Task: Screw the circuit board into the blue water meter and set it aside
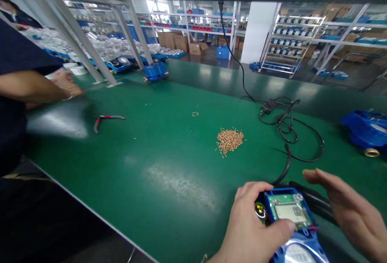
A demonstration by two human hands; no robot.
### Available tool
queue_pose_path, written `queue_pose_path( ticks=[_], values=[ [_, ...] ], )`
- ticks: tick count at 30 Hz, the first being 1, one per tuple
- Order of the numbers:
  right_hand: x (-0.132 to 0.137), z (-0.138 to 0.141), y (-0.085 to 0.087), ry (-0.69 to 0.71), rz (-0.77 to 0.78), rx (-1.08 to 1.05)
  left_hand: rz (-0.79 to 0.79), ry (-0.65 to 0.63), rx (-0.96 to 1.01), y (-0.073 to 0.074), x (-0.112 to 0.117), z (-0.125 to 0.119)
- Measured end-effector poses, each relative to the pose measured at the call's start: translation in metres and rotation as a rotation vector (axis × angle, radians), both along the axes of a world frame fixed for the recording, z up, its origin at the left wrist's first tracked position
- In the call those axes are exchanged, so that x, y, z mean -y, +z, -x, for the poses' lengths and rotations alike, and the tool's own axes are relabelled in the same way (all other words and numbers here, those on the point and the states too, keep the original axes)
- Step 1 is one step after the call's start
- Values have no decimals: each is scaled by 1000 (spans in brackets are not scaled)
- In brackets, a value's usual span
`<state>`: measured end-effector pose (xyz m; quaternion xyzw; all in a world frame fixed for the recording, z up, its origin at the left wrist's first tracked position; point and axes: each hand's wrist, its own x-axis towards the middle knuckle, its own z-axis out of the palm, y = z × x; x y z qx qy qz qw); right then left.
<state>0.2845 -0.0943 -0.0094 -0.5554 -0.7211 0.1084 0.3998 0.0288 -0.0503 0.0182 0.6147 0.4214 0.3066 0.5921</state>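
on the bench, pins are heaped between pliers at left and a cable at right; a meter is placed at near right.

My left hand is clasped in a firm hold, back upward, fingers bent close together, thumb reaching rightward. My right hand hovers apart from it, unclenched, fingertips pointing forward and leftward.

no legible text, display included
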Motion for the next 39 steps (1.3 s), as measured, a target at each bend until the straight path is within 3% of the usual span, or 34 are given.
queue_pose_path(
  ticks=[2,3,6,10,14,18,23,25,28,30,33,36,39],
  values=[
    [-42,-3,23,-147,-62,196,-12,6,-10,2,-2,1],
    [-68,0,34,-155,-50,250,-16,7,-13,3,-3,1],
    [-150,19,54,-47,90,404,-8,1,-28,4,-5,2],
    [-225,58,44,132,390,605,-4,0,-29,3,-6,3],
    [-240,82,25,181,501,627,-15,-4,5,1,-6,4],
    [-228,87,27,174,467,506,-24,-15,-8,1,-7,4],
    [-211,67,66,102,352,255,-8,-33,-33,0,-9,4],
    [-188,48,85,60,278,147,-5,-36,-51,-1,-10,4],
    [-121,28,100,41,175,-16,-18,-42,-67,-1,-12,3],
    [-65,26,92,76,164,-104,-27,-41,-72,0,-13,2],
    [3,39,61,81,229,-199,-37,-33,-76,1,-14,1],
    [33,57,32,2,245,-375,-32,-20,-93,3,-13,0],
    [38,68,24,-37,201,-350,-20,-12,-118,4,-13,-1]
  ],
)
